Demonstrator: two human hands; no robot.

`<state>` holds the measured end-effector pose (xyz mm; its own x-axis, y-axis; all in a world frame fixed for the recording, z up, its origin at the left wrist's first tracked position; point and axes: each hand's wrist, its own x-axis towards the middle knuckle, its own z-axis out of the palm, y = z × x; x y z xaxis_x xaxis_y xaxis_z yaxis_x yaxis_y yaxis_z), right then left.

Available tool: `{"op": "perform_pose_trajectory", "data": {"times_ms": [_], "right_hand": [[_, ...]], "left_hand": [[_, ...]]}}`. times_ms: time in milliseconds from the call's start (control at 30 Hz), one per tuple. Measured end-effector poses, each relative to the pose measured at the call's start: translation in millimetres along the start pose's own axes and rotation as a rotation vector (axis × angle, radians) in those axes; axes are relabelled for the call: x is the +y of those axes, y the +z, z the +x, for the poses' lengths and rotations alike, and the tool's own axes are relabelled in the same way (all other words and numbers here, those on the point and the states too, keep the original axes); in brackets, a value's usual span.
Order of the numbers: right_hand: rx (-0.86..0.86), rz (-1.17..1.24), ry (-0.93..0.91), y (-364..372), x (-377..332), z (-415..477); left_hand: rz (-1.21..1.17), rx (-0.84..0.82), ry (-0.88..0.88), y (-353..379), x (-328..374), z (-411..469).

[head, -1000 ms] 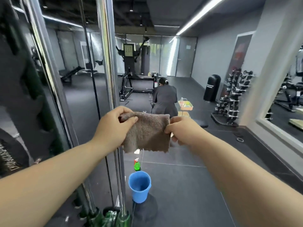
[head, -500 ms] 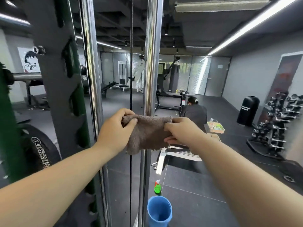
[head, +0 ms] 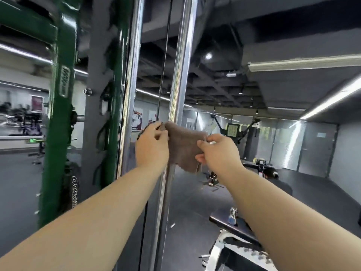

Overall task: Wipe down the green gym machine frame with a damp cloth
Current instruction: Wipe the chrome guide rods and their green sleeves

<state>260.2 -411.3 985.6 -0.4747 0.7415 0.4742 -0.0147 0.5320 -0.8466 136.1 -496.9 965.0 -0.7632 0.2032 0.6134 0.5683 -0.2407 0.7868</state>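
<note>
Two hands are gripping a brown terry cloth (head: 185,145) across the polished vertical chrome rod (head: 179,75). The left hand (head: 152,145) is pinching its edge left of the rod, the right hand (head: 218,151) its opposite edge. The taut top edge is running crosswise, dipping rightward. The painted green upright frame (head: 62,114) is standing well left of the rod. Open dark floor (head: 195,202) is lying to its right.

floor (head: 195,212) dark | wall (head: 347,153) grey | ceiling strip light (head: 332,98) lit | bench (head: 224,223) lower right
</note>
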Motion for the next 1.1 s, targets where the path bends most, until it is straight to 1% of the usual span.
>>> {"op": "perform_pose_trajectory", "data": {"times_ms": [67, 133, 167, 200, 233, 300, 333, 433, 500, 567, 633, 700, 767, 800, 867, 933, 1000, 1067, 1100], "right_hand": [[0.050, 0.141, 0.022, -8, -13, 20], [0.087, 0.268, 0.023, -6, -23, 37], [0.104, 0.292, -0.003, -3, -26, 42], [0.120, 0.295, -0.042, 2, -29, 47], [0.133, 0.274, -0.086, 9, -31, 50], [0.115, 0.230, -0.160, 25, -31, 49], [0.085, 0.226, -0.196, 35, -29, 48], [0.052, 0.261, -0.274, 57, -23, 50], [0.090, 0.316, -0.309, 65, -30, 60], [0.139, 0.331, -0.331, 68, -52, 76], [0.241, 0.246, -0.383, 68, -87, 93], [0.384, 0.066, -0.432, 68, -137, 121], [0.488, -0.051, -0.442, 64, -189, 148], [0.511, -0.078, -0.428, 62, -210, 160], [0.497, -0.102, -0.368, 59, -232, 171], [0.444, -0.175, -0.297, 60, -219, 168], [0.352, -0.172, -0.208, 63, -189, 150], [0.306, -0.188, -0.177, 64, -171, 147], [0.287, -0.188, -0.184, 61, -177, 153]], "left_hand": [[-0.059, -0.011, 0.027, 20, 16, -3], [0.018, -0.058, 0.188, 35, 22, -3], [0.053, -0.070, 0.254, 40, 23, -3], [0.058, -0.044, 0.288, 44, 25, 3], [0.045, 0.006, 0.280, 46, 25, 12], [-0.027, 0.099, 0.197, 43, 26, 28], [-0.052, 0.098, 0.167, 37, 26, 36], [-0.099, -0.023, 0.118, 7, 27, 67], [-0.092, -0.076, 0.148, -15, 35, 100], [-0.064, -0.124, 0.209, -30, 50, 138], [-0.011, -0.162, 0.281, -37, 64, 171], [0.032, -0.191, 0.315, -39, 78, 202], [0.018, -0.256, 0.281, -35, 89, 226], [-0.020, -0.309, 0.250, -31, 94, 233], [-0.108, -0.371, 0.212, -23, 102, 239], [-0.161, -0.320, 0.250, -16, 108, 244], [-0.201, -0.271, 0.266, -12, 115, 247], [-0.212, -0.263, 0.265, -9, 120, 251], [-0.214, -0.252, 0.269, -8, 124, 254]]}}
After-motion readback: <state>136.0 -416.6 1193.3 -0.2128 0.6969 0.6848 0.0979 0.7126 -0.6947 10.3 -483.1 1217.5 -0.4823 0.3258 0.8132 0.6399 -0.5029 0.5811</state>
